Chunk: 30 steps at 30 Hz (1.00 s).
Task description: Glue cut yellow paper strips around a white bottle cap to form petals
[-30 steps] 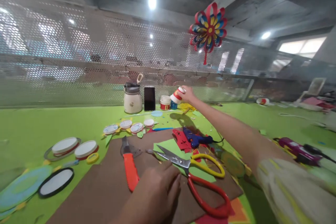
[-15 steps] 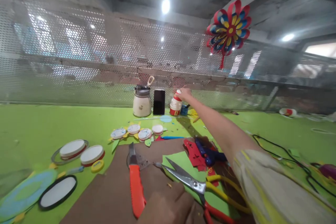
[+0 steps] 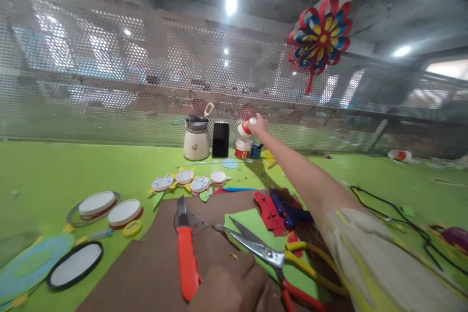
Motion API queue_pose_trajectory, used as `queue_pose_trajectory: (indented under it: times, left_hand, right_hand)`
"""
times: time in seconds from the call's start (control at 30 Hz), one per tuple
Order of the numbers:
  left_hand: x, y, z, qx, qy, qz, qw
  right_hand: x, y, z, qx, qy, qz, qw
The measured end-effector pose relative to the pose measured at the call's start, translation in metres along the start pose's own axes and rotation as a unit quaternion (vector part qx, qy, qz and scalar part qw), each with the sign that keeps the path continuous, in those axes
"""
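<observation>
Step in hand, as judged: handling the red-and-white cup (image 3: 245, 128) over the lower container (image 3: 243, 149). Right hand (image 3: 259, 126) grips the cup, tilted, at twelve o'clock. Next move likely calls for a steady pinch and rim clearance. Left hand (image 3: 234, 285), six o'clock, near the orange knife (image 3: 187, 263): finger state cannot be determined.

Cup (image 3: 245, 129): red and white
Tub (image 3: 242, 152): red and white
Knife (image 3: 187, 261), 7 o'clock: orange handle
Scissors (image 3: 272, 257), 5 o'clock: yellow and red handles
Flower (image 3: 323, 39), 2 o'clock: red, blue, yellow
Sleeve (image 3: 387, 253): cream, yellow stripes
Tabletop (image 3: 54, 170): green
</observation>
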<state>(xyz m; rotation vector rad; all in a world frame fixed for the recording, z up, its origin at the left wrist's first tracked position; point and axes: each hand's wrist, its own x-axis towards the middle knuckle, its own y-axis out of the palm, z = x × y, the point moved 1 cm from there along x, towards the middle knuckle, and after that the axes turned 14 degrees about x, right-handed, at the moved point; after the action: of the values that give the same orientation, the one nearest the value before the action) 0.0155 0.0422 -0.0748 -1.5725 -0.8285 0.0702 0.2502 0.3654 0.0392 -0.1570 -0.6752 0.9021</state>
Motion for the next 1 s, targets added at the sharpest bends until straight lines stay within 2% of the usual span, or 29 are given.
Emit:
queue_pose_trajectory:
  times: [0.27, 0.43, 0.57, 0.7, 0.77, 0.87, 1.0]
  left_hand:
    - [0.002, -0.007, -0.006, -0.008, 0.001, -0.005, 1.0]
    - [0.005, -0.019, -0.012, -0.01, -0.006, -0.005, 1.0]
    - [0.006, -0.028, -0.015, -0.002, -0.023, 0.007, 1.0]
    - [0.008, -0.032, -0.019, 0.014, -0.045, 0.063, 0.997]
    - [0.008, -0.032, -0.021, 0.004, -0.049, 0.077, 0.996]
    - [0.007, -0.032, -0.021, -0.019, -0.056, 0.07, 0.996]
    - [0.006, -0.033, -0.02, -0.023, -0.058, 0.06, 0.996]
  right_hand:
    - [0.003, -0.029, -0.006, 0.154, 0.04, 0.062, 0.985]
    - [-0.025, -0.039, -0.017, 0.173, 0.031, 0.121, 0.977]
    - [-0.067, -0.049, -0.037, 0.112, 0.012, 0.24, 0.964]
    - [-0.095, -0.067, -0.046, 0.018, -0.035, 0.415, 0.909]
    - [-0.103, -0.073, -0.041, -0.023, -0.067, 0.47, 0.88]
    - [-0.117, -0.071, -0.03, -0.072, -0.119, 0.495, 0.858]
    - [-0.133, -0.06, -0.016, -0.116, -0.161, 0.475, 0.857]
